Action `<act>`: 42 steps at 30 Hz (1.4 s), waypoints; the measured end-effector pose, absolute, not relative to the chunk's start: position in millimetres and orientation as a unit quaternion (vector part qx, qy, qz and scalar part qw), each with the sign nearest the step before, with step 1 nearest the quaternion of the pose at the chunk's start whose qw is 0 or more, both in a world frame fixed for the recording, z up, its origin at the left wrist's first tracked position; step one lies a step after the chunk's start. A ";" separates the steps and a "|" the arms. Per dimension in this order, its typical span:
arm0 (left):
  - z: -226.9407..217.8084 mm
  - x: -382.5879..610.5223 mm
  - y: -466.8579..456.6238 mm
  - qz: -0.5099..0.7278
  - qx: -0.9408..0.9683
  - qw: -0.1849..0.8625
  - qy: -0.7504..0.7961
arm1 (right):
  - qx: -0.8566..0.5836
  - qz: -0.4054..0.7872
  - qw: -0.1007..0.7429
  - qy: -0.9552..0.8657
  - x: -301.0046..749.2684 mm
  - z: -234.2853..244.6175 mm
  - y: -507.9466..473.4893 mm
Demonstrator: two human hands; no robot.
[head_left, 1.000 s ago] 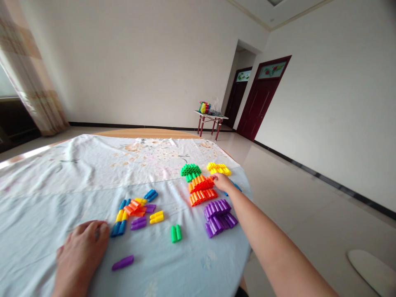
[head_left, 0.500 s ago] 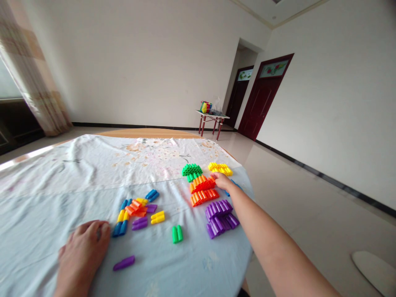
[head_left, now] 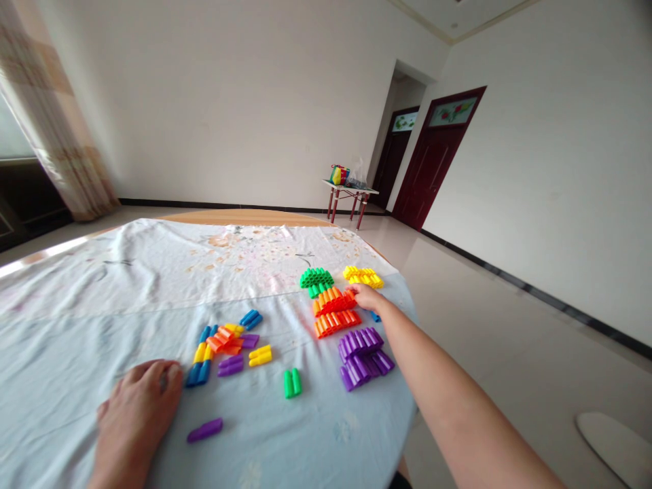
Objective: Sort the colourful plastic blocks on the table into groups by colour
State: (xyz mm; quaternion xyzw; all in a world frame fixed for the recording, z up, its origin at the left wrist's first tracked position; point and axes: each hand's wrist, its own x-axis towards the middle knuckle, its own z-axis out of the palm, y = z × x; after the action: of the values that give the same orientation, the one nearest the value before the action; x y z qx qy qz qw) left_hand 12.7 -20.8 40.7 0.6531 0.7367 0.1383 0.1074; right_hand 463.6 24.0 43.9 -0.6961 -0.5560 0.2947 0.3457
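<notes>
My left hand (head_left: 140, 404) rests palm down on the cloth, fingers loosely bent and slightly apart, with nothing visible in it. Beside it lie a purple bullet-shaped piece (head_left: 205, 430) and a mixed cluster of coloured pieces, including joined blue pieces (head_left: 198, 373) and orange pieces (head_left: 227, 338). My right hand (head_left: 367, 297) reaches to the right end of the stacked orange bullet-shaped pieces (head_left: 336, 323). Its fingertips are pinched on an orange piece there, partly hidden by the fingers. Around that hand are stacks of green pieces (head_left: 316, 278), yellow pieces (head_left: 363, 277) and purple pieces (head_left: 363, 360).
A wrinkled floral tablecloth (head_left: 244, 265) covers the round table. Blue pieces (head_left: 375, 316) lie partly hidden behind my right forearm. A green pair (head_left: 292, 384) and a yellow pair (head_left: 261, 355) sit mid-table. Across the room, a small table (head_left: 351, 188) holds bags.
Both hands stay almost where they were; my right hand remains at the orange stack. The view has shifted very slightly.
</notes>
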 end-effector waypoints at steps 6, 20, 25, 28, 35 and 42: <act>38.8 11.9 -20.0 0.151 0.654 0.104 0.734 | -0.708 0.243 0.385 -0.540 461.4 53.1 20.0; 36.3 13.6 -25.8 0.197 0.650 0.103 0.727 | -0.531 0.196 0.438 -0.698 328.8 95.8 -39.2; 36.6 12.0 -26.6 0.199 0.650 0.108 0.725 | -0.515 0.184 0.336 -0.767 268.0 61.5 -53.4; 37.5 11.2 -25.7 0.202 0.650 0.111 0.724 | -0.529 0.166 0.307 -0.774 255.5 45.5 -52.2; 42.0 10.3 -25.0 0.202 0.660 0.118 0.714 | -0.574 0.111 0.272 -0.764 250.4 35.2 -50.6; 41.4 12.7 -26.4 0.205 0.655 0.111 0.719 | -0.603 0.084 0.274 -0.745 259.0 34.2 -59.2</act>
State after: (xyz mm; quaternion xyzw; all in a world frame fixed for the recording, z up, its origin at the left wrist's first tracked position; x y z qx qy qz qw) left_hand 12.7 -26.4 41.4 0.6547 0.7191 0.2047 0.1113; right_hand 259.0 -59.2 34.2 -0.6028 -0.7447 0.0843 0.2737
